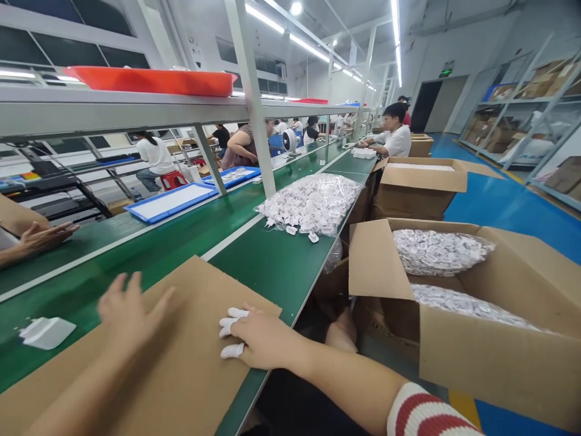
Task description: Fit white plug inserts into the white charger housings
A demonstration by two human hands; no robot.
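Note:
A flat sheet of brown cardboard (195, 339) lies on the green bench in front of me. My right hand (258, 336), with white finger cots on several fingertips, rests on the sheet near its right edge, fingers spread. Above the sheet's left part is my left hand (131, 312), slightly blurred, its fingers apart and nothing in them. To the left of it a white plug charger (48, 333) lies on the green belt. Beyond the cardboard, a clear bag of small white plastic parts (313, 203) spills a few pieces onto the bench.
On my right stands an open carton (476, 345) with bags of white parts; another carton (415, 188) is behind it. A metal post (254, 103) carries a shelf with a red tray (154, 82). Blue trays (172, 203) lie across the belt. A co-worker's hand (40, 239) is at far left.

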